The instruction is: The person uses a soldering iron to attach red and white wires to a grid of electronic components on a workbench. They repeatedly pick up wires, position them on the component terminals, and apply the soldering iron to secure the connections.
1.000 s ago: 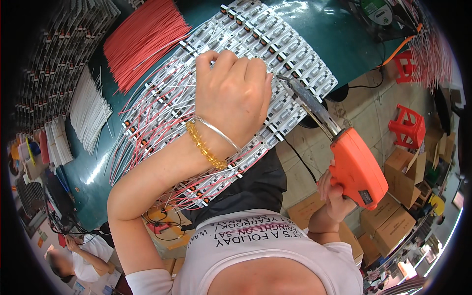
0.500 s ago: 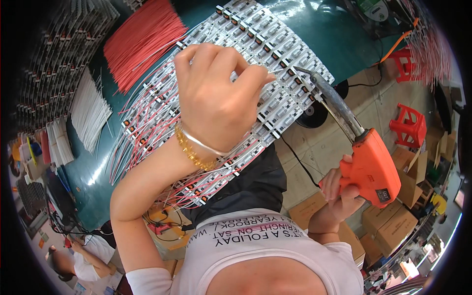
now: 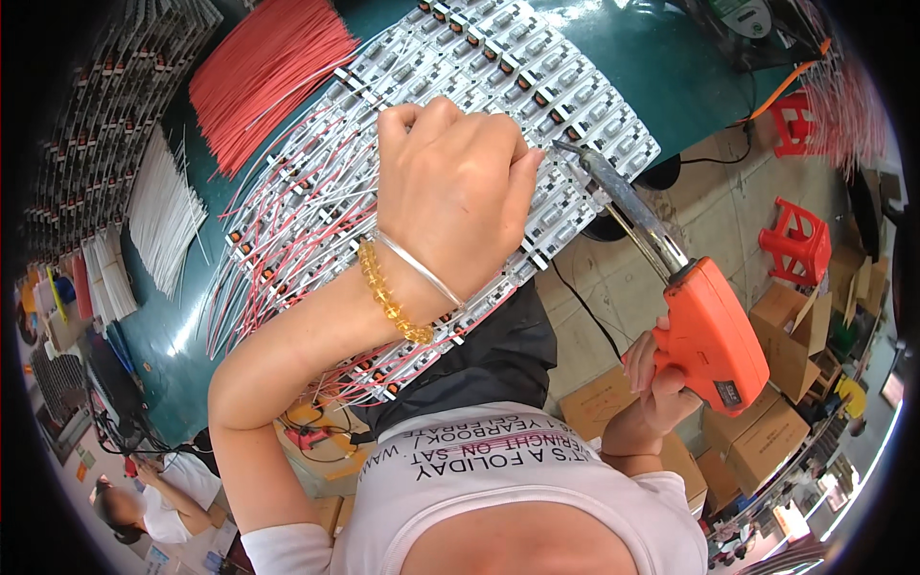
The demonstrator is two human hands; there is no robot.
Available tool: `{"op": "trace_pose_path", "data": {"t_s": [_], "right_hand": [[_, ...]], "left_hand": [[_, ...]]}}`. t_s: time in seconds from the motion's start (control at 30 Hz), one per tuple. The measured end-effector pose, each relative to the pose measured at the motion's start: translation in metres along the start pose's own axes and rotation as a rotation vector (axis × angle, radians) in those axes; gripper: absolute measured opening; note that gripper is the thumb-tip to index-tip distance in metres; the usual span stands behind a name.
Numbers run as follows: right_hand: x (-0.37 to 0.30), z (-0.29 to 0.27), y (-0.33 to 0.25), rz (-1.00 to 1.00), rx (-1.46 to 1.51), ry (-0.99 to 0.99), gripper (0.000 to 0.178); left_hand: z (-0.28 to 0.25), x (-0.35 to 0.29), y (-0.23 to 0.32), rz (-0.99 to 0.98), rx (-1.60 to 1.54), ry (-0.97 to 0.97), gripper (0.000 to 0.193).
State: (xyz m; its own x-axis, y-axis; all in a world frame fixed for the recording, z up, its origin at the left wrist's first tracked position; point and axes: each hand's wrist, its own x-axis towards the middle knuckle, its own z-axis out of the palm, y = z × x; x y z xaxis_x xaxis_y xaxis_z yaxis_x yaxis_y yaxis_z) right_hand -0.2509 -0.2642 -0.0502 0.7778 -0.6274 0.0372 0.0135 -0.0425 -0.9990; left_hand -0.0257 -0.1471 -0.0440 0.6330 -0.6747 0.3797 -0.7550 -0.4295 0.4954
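My left hand (image 3: 452, 196) is closed in a pinch above a large panel of small circuit boards (image 3: 613, 125); its fingertips point toward the soldering tip, and what they hold is hidden. Wrapped round the handle of an orange soldering gun (image 3: 717, 335), my right hand (image 3: 659, 381) keeps it at the panel's right side. The gun's dark metal tip reaches over the boards just right of my left fingertips. Thin red and white wires (image 3: 287, 230) hang off the boards on the panel's left part.
A bundle of red wires (image 3: 273, 81) and a bundle of white wires (image 3: 165, 225) lie on the green table (image 3: 177, 340). Stacked board panels (image 3: 115, 115) stand at the far left. Red stools (image 3: 795, 244) and cardboard boxes (image 3: 755, 436) are at right. Another person (image 3: 177, 494) sits lower left.
My left hand has shifted slightly right and nearer to me. The soldering gun has moved a little left and down, its tip now closer to my left fingertips.
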Motion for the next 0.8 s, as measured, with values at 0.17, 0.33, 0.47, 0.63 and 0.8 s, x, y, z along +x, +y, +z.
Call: {"op": "trace_pose_path", "data": {"t_s": [0.17,0.33,0.47,0.63,0.8], "right_hand": [[-0.005,-0.006,0.006,0.009,-0.031,-0.004,0.062],[-0.016,-0.011,0.006,0.128,-0.088,0.055,0.065],[-0.006,-0.005,0.004,-0.04,-0.108,0.009,0.066],[-0.007,-0.007,0.008,-0.06,-0.09,0.006,0.071],[-0.002,0.002,-0.007,0.017,-0.044,0.028,0.074]], "left_hand": [[-0.001,-0.001,0.001,-0.003,0.019,0.001,0.013],[0.002,0.0,0.0,0.009,0.029,0.008,0.013],[0.002,0.0,0.001,0.017,0.039,0.004,0.013],[0.002,0.0,0.0,0.014,0.025,0.014,0.013],[0.001,-0.001,0.0,0.031,0.016,0.041,0.011]]}}
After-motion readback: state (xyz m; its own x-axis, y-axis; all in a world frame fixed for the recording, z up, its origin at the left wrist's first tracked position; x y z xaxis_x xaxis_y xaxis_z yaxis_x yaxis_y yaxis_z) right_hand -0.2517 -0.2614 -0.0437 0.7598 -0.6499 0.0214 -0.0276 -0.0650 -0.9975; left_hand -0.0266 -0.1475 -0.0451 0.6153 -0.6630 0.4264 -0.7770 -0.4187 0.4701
